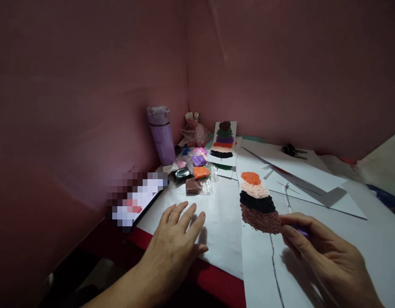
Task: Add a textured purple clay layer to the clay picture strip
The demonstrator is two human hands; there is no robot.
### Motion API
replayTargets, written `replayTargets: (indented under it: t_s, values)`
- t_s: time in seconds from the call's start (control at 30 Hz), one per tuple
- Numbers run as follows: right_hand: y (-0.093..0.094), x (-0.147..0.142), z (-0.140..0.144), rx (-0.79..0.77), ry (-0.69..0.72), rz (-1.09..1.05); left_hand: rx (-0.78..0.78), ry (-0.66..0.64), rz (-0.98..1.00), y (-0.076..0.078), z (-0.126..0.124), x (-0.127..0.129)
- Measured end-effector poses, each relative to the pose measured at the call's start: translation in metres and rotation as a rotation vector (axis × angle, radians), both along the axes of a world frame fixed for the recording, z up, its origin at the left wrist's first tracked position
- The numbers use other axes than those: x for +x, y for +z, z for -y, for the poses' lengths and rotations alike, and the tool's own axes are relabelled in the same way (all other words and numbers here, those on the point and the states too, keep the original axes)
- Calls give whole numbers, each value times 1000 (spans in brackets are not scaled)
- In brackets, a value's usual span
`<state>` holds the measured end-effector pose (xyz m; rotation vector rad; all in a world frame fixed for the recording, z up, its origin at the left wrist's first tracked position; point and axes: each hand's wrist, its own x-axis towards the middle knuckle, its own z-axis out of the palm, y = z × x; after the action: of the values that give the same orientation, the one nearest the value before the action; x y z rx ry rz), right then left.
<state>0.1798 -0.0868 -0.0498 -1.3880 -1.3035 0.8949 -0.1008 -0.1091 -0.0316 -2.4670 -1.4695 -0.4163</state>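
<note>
- Clay picture point(259, 204), built of orange, peach, black and brown bands, lies on a white sheet point(223, 222) on the bench point(216, 286).
- Right hand point(325, 252): grip pinched shut on a thin purple tool point(302, 231), fingertips touching the picture's brown lower edge.
- Left hand point(176, 239): fingers spread, holding nothing, flat on the sheet left of the picture.
- Clay packets point(197, 171) sit behind the picture, beside a lilac bottle point(161, 134).
- Finished sample card point(223, 142) stands further behind.
</note>
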Motion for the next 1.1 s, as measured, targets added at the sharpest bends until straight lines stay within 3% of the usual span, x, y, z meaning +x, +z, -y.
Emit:
replayTargets:
  t_s: [0.13, 0.27, 0.5, 0.67, 0.77, 0.87, 0.97, 1.1]
  values:
    - [3, -4, 3, -13, -24, -57, -11, 8, -10, 2, -1, 5]
    - [15, -14, 7, -182, -59, -176, -29, -46, -23, 5, -2, 17]
    - [12, -6, 2, -118, 20, -204, -91, -120, -50, 13, -1, 36]
    - [8, -4, -1, 13, 68, -125, -143, -185, 4, 33, -5, 58]
    - [12, -5, -4, 40, 65, -86, -280, -180, 166, 48, -13, 73]
    - [16, 0, -14, 100, 35, -48, -483, -169, 482, 56, -28, 89]
    - [20, 8, -24, 352, 41, 162, -679, -160, 829, 55, -47, 107]
    - [31, 10, -31, 653, 35, 439, -1160, -291, 1216, 52, -66, 130]
